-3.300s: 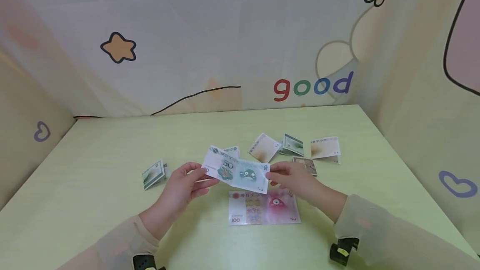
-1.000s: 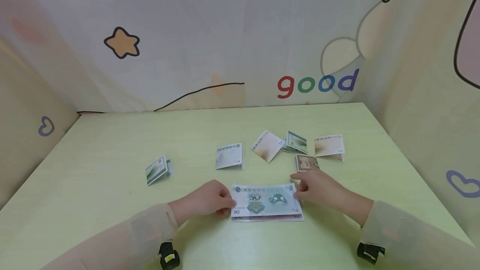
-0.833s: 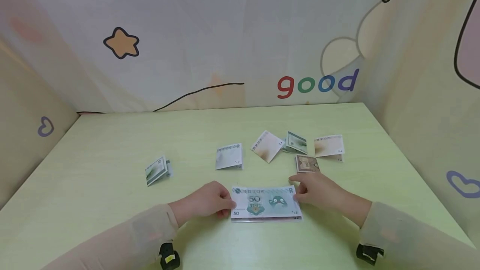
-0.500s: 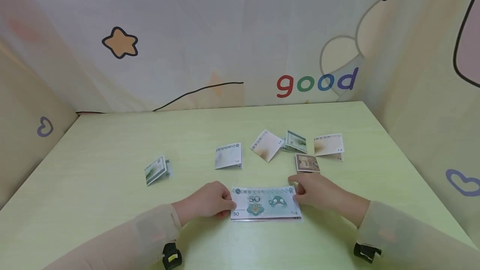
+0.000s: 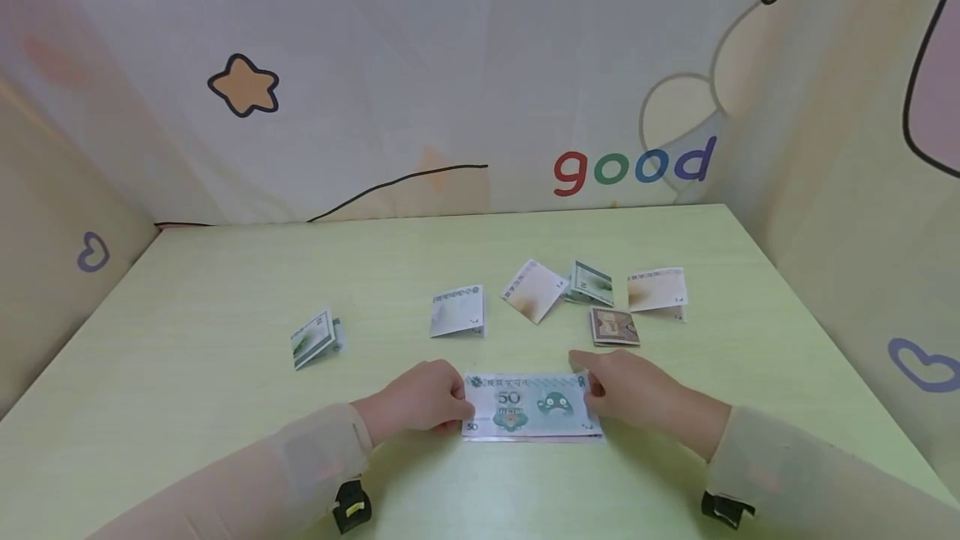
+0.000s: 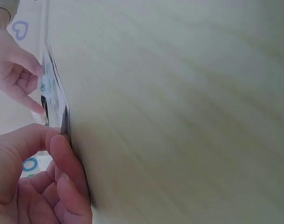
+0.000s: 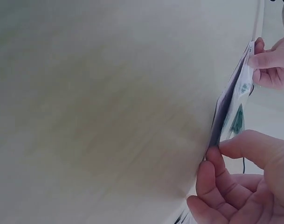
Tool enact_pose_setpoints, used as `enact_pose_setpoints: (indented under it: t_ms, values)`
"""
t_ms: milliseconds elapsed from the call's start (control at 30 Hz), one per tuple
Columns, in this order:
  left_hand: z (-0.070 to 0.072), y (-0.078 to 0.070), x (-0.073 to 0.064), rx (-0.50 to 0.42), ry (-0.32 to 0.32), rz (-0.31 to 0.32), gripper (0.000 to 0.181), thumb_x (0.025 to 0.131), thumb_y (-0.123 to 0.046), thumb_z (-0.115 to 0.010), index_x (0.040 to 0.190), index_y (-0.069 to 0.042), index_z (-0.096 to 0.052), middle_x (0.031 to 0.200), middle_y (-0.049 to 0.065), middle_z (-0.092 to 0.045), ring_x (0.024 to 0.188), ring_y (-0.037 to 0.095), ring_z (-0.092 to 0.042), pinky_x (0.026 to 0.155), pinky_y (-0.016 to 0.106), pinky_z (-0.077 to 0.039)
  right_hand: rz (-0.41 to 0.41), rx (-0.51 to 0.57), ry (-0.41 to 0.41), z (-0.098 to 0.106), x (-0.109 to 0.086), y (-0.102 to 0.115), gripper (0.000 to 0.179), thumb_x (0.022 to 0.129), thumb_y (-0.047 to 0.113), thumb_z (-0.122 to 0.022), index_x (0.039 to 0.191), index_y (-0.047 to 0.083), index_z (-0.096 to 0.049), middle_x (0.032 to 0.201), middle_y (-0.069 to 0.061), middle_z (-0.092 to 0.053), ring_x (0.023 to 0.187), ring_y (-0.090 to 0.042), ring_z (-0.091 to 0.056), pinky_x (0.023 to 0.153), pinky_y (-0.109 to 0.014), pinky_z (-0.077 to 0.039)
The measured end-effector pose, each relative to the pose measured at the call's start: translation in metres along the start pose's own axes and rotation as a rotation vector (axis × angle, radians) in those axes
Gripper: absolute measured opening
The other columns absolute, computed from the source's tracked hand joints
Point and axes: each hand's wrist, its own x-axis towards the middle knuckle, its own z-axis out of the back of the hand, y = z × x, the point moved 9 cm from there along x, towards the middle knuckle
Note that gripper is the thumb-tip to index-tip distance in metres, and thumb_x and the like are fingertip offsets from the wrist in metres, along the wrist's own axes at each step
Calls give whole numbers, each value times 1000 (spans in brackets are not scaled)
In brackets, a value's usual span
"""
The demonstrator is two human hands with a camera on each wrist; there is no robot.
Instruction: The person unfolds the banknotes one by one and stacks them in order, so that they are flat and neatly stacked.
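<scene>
In the head view a green play banknote marked 50 (image 5: 531, 408) lies flat over a pink banknote (image 5: 536, 440), of which only a thin strip shows along the near edge. My left hand (image 5: 422, 397) pinches the left end of the 50 between thumb and fingers. At the opposite end my right hand (image 5: 637, 397) grips the note the same way, its index finger pointing out past the top corner. The right wrist view has the thumb and fingers of that right hand (image 7: 244, 179) on the end of the layered notes, a dark gap showing between the layers.
Behind the hands lie folded notes: a green one (image 5: 313, 338) at left, a pale blue one (image 5: 457, 312) in the middle, and at right a tan one (image 5: 534, 290), another green one (image 5: 591, 283), a brown one (image 5: 615, 327) and another tan one (image 5: 657, 290). Fabric walls surround the table.
The 50 note was held tilted in the air with the pink 100 note bare below; both hands have lowered it over that note. Lately it shifted slightly towards me, covering more of the pink.
</scene>
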Motion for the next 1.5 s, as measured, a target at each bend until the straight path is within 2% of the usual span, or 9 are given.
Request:
enact_pose_setpoints:
  t_ms: [433, 600, 767, 833, 967, 1067, 1233, 1367, 1500]
  values:
    - [3, -7, -1, 94, -17, -8, 17, 75, -20, -62, 62, -11, -55, 53, 0, -52, 46, 11, -45, 46, 22, -34, 43, -53, 13, -2, -1, 6, 51, 75, 13, -64, 122, 7, -45, 69, 5, -47, 65, -11, -43, 59, -25, -37]
    - [6, -15, -5, 283, -59, -52, 17, 76, -26, -62, 65, -14, -56, 54, -3, -49, 47, 10, -44, 46, 22, -33, 75, -118, 14, -2, -5, 10, 50, 76, 14, -63, 122, 10, -46, 69, 3, -43, 61, -11, -39, 55, -24, -35]
    - [9, -30, -8, 543, -178, -172, 13, 76, -27, -62, 73, -15, -57, 58, -6, -46, 51, 9, -42, 45, 22, -33, 92, -158, -12, -2, -6, 11, 49, 76, 14, -63, 122, 11, -47, 68, 2, -41, 59, -12, -38, 52, -23, -34]
    - [2, -41, -10, 645, -183, -283, 9, 76, -22, -62, 82, -17, -58, 68, -6, -49, 58, 8, -43, 49, 20, -37, 99, -154, -11, -3, -6, 12, 48, 76, 14, -63, 121, 10, -48, 69, 1, -42, 60, -12, -38, 52, -23, -34]
    - [-17, -62, -19, 856, -167, -548, 24, 76, -15, -62, 99, -21, -57, 94, -3, -51, 73, 10, -47, 60, 19, -43, 116, -190, -53, 1, -7, 14, 45, 74, 15, -65, 117, 13, -53, 80, -1, -47, 65, -12, -40, 55, -22, -37]
    - [-24, -68, -25, 964, -158, -651, 30, 77, -17, -62, 104, -25, -55, 101, -3, -51, 77, 11, -50, 64, 19, -43, 157, -242, -92, 4, -8, 20, 41, 73, 12, -66, 112, 18, -57, 92, 0, -49, 73, -12, -42, 60, -23, -39]
    - [-30, -73, -38, 1000, -161, -737, 29, 80, -25, -57, 109, -27, -54, 93, -3, -54, 70, 11, -50, 53, 19, -41, 273, -412, -61, -6, -13, 36, 46, 71, 4, -65, 114, 19, -54, 102, -4, -50, 84, -17, -48, 69, -28, -44]
    - [-31, -72, -44, 967, -160, -725, 36, 78, -30, -54, 114, -25, -52, 93, 0, -52, 67, 12, -48, 48, 22, -37, 314, -558, -27, -17, -22, 45, 49, 77, 10, -60, 121, 26, -47, 112, -13, -49, 90, -25, -53, 67, -34, -46]
    - [-32, -70, -46, 972, -134, -707, 43, 78, -35, -52, 119, -24, -48, 105, 4, -51, 72, 14, -49, 54, 25, -41, 325, -600, -9, -21, -29, 51, 47, 81, 14, -55, 123, 31, -43, 116, -18, -48, 89, -29, -55, 61, -34, -47]
